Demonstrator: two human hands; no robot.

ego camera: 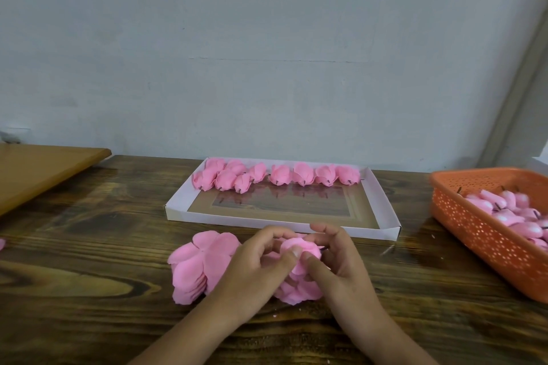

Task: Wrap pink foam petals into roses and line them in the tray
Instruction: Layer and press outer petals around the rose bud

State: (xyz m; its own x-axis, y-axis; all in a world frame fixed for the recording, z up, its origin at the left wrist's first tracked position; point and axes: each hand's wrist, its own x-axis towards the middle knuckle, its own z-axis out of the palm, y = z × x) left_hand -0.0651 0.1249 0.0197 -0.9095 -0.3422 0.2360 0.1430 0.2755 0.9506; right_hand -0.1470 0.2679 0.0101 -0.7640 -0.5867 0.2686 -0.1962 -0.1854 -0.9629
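The near half of the white tray [385, 210] is free floor, so a hand can go in over its low front wall. Its far side is filled by a row of finished roses [278, 176] against the back wall. Between the tray front and the 2 hands there is only a thin strip of the wooden table [89, 246]. The left hand [261, 264] and right hand [335, 258] close the middle, with the petal stack [198, 267] just beside on the left. On the right, the orange basket [480, 234] blocks the edge; a bare lane lies between it and the tray. On the far left a brown board [44, 169] stands over the table.
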